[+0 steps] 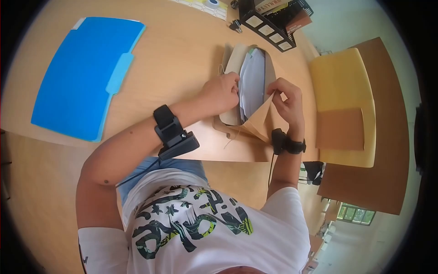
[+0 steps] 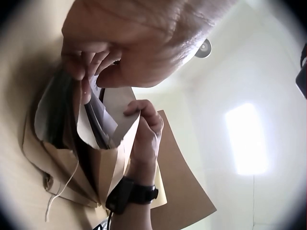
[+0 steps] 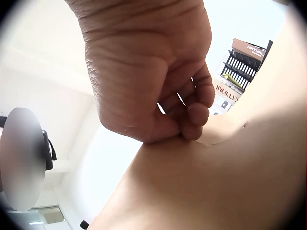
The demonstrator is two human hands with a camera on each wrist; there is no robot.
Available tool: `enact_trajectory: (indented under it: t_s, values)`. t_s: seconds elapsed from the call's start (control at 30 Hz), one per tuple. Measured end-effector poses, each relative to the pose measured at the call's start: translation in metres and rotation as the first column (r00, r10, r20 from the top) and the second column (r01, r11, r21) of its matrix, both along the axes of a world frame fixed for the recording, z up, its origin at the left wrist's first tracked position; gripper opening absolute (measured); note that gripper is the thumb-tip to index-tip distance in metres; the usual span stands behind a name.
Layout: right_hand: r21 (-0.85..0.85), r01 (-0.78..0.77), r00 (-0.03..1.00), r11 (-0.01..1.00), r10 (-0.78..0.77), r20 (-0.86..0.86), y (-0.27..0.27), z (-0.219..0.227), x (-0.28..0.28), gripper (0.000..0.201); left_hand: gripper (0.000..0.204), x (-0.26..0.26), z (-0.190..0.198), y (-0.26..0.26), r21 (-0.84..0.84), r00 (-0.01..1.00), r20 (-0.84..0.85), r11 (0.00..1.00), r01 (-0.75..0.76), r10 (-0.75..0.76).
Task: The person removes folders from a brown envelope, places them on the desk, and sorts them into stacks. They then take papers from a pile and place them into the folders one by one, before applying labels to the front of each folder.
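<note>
A brown paper expanding folder (image 1: 262,119) stands with its mouth spread, white papers (image 1: 252,86) inside it. The left hand (image 1: 221,93) pinches the wall on one side of the mouth; in the left wrist view, that hand (image 2: 129,43) has its thumb and fingers on a divider's edge beside the papers (image 2: 98,117). Across the mouth, the right hand (image 1: 288,102) pinches the folder's opposite edge between thumb and fingers, as the right wrist view shows of the hand (image 3: 153,72) and the brown paper (image 3: 192,182). A thin string (image 2: 64,189) hangs from the folder.
A blue folder (image 1: 86,77) lies on the wooden table (image 1: 169,59) at the left. At the back are a black organizer (image 1: 267,29) with books and a small black plug (image 1: 236,26). A yellow folder (image 1: 344,96) and brown board (image 1: 392,137) are at the right.
</note>
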State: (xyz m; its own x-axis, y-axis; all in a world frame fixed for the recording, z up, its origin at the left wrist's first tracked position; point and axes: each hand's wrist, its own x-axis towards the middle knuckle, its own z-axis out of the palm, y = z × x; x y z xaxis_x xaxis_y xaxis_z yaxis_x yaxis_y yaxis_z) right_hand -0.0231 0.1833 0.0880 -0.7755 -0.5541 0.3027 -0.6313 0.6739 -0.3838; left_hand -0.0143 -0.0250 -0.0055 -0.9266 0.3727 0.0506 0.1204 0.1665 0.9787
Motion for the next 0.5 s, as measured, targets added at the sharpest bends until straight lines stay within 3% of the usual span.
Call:
enact_trajectory:
  t_s: [0.13, 0.23, 0.33, 0.4, 0.5]
  values:
    - [0.006, -0.019, 1.0, 1.0, 0.019, -0.009, 0.004, 0.005, 0.003, 0.02, 0.046, -0.016, 0.023, -0.007, 0.019, 0.943, 0.281, 0.983, 0.18, -0.179]
    - [0.027, -0.049, 0.999, 0.998, 0.049, -0.003, -0.003, 0.001, 0.004, 0.021, 0.042, -0.014, 0.032, -0.008, 0.232, 0.801, 0.529, 0.955, 0.182, -0.281]
    - [0.085, -0.067, 0.997, 0.994, 0.064, 0.039, -0.006, -0.01, 0.003, 0.021, 0.037, -0.009, 0.026, -0.002, 0.26, 0.724, 0.641, 0.96, 0.107, -0.255]
    - [0.164, -0.068, 0.994, 0.984, 0.053, 0.091, -0.012, -0.012, 0.004, 0.022, 0.035, 0.005, 0.021, 0.005, 0.291, 0.78, 0.596, 0.957, 0.011, -0.19]
    - [0.223, -0.125, 0.991, 0.967, 0.131, -0.014, -0.019, -0.013, 0.001, 0.023, 0.037, 0.023, 0.008, 0.013, 0.351, 0.853, 0.497, 0.936, -0.029, -0.16]
